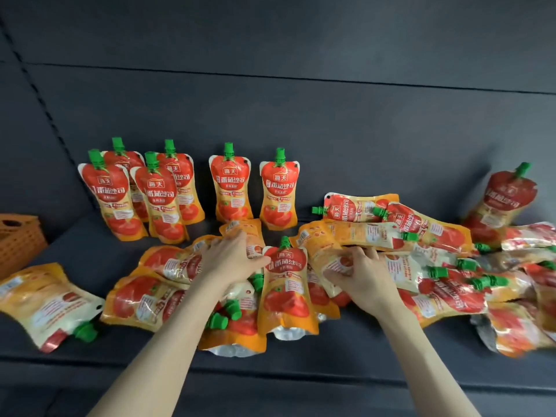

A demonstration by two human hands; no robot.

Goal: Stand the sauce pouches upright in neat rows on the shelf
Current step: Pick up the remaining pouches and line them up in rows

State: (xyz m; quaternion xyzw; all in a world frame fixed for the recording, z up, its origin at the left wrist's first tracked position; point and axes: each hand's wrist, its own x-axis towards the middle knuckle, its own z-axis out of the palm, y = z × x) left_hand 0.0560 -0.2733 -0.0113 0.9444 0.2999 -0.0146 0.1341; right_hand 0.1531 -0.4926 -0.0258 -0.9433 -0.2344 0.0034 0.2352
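Orange foil sits under the right hand (362, 275), whose fingers (341, 275) curl round a flat pouch (319, 248). The left hand (233, 257) rests its fingers (237, 237), loosely spread, on the heap of lying pouches (156, 299). 6 standing pouches (230, 188) line the far left. An orange basket (18, 239) sits at the left edge, its inside unseen. A strip of dark shelf (301, 365) shows along the near edge.

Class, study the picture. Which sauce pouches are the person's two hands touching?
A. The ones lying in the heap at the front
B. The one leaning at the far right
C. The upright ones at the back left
A: the left hand and the right hand are both on the heap of lying pouches, and no hand touches the upright pouches behind.
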